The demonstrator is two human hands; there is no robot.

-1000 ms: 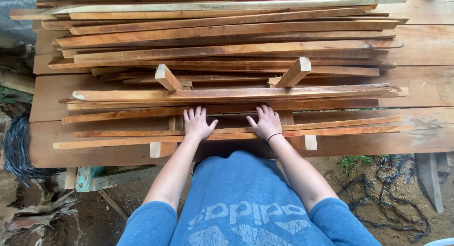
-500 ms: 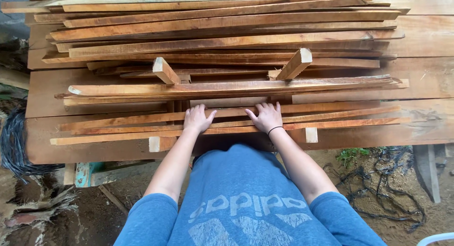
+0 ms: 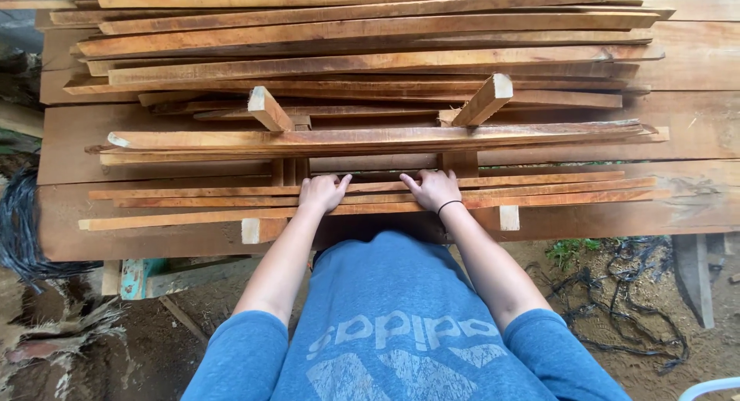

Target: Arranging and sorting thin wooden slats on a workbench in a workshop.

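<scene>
My left hand (image 3: 322,193) and my right hand (image 3: 432,190) lie side by side on a few thin, long wooden slats (image 3: 539,191) at the near edge of a wide plank bench (image 3: 154,235). The fingers of both hands curl over the far edge of the slats. A black band circles my right wrist. Just beyond my hands, a long rough slat (image 3: 370,137) rests across two short angled wooden blocks: one on the left (image 3: 268,108), one on the right (image 3: 484,99).
A tall stack of long reddish slats (image 3: 370,31) fills the back of the bench. Black cables (image 3: 617,308) lie on the dirt at the right. A dark bundle (image 3: 23,231) sits at the left, with a teal piece (image 3: 139,278) under the bench.
My fingers were spread flat on the slats; now they are curled over the slats' far edge. The view has shifted slightly closer to the bench.
</scene>
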